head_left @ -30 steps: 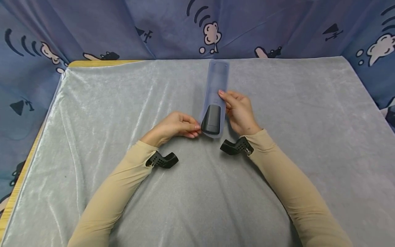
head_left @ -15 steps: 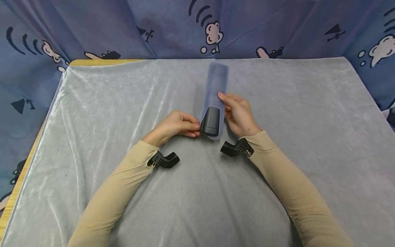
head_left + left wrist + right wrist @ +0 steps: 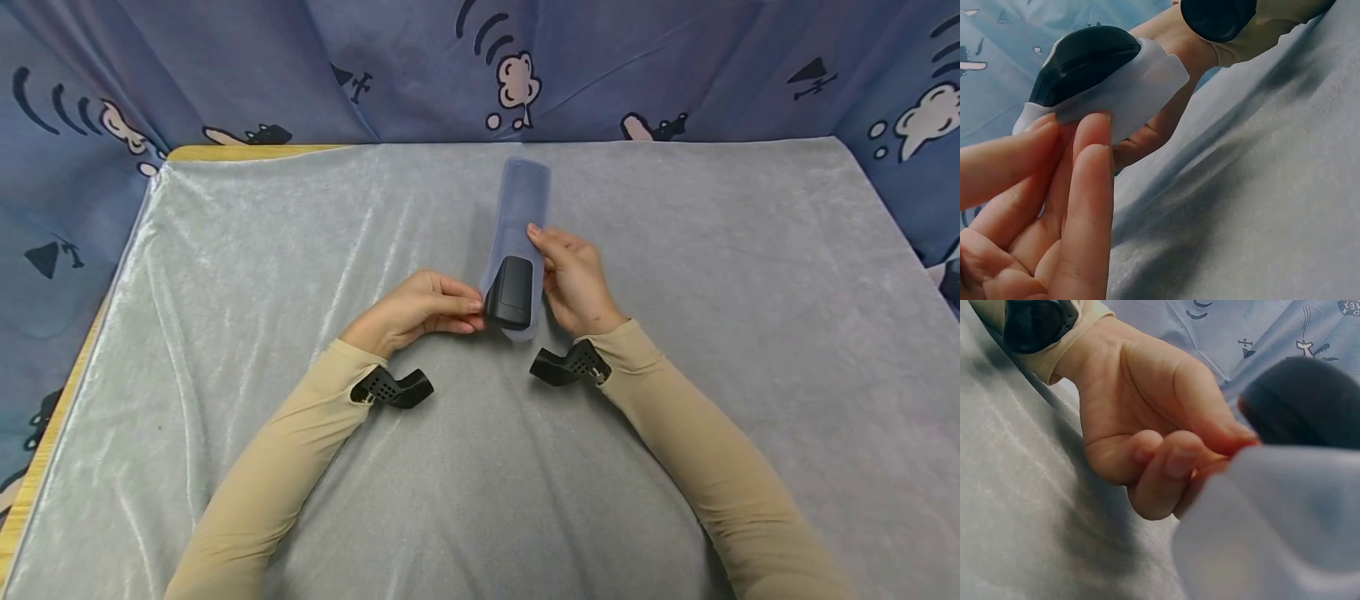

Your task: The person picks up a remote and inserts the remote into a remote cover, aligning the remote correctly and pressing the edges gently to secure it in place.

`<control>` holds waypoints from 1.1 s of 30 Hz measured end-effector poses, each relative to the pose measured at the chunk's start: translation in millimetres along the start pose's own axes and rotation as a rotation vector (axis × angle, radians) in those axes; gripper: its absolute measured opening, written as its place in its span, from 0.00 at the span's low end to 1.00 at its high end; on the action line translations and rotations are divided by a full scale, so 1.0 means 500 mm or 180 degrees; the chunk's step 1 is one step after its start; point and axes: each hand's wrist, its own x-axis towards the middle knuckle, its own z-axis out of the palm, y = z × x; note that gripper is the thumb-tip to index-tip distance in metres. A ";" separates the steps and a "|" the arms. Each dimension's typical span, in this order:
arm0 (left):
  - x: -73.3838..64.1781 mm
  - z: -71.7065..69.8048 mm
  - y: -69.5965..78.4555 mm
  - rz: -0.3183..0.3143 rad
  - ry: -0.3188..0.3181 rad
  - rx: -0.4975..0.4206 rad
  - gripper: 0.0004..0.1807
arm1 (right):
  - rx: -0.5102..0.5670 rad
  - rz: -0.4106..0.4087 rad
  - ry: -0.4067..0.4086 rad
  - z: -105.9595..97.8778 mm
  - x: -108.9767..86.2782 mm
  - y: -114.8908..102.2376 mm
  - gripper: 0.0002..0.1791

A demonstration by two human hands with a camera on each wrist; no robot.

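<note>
A long translucent bluish cover (image 3: 522, 196) is held up over the cloth, tilted lengthwise away from me. At its near end a smooth black device (image 3: 512, 287) with a rounded end bulges out of the cover; its kind is not clear. My right hand (image 3: 576, 279) grips the cover's right edge about midway, thumb on top. At the near left edge my left hand (image 3: 420, 312) pinches the cover beside the device. In the left wrist view, left fingertips (image 3: 1094, 128) touch the cover's pale rim (image 3: 1141, 87). The right wrist view has the cover (image 3: 1241, 531) large and blurred.
Grey velvety cloth (image 3: 480, 483) spreads over the table, with a strip of yellow wood edge (image 3: 247, 153) showing at the back left. A blue patterned curtain (image 3: 420, 67) hangs behind and at both sides. Black camera mounts sit on both wrists.
The cover and the black device have shifted slightly left and toward me, with the right hand moving along. The left hand stays nearly in place, and both holds look the same.
</note>
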 end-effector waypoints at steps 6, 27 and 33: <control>-0.001 -0.002 0.001 0.0049 -0.0034 -0.0028 0.11 | -0.0017 -0.0036 0.0068 0.002 0.000 0.001 0.10; 0.006 0.017 -0.002 0.0416 0.0432 0.0665 0.07 | -0.0194 -0.0186 0.0262 -0.005 0.009 0.002 0.05; 0.005 0.015 0.002 0.0355 0.0343 0.0962 0.06 | -0.0196 -0.0121 0.0221 -0.009 0.011 -0.002 0.10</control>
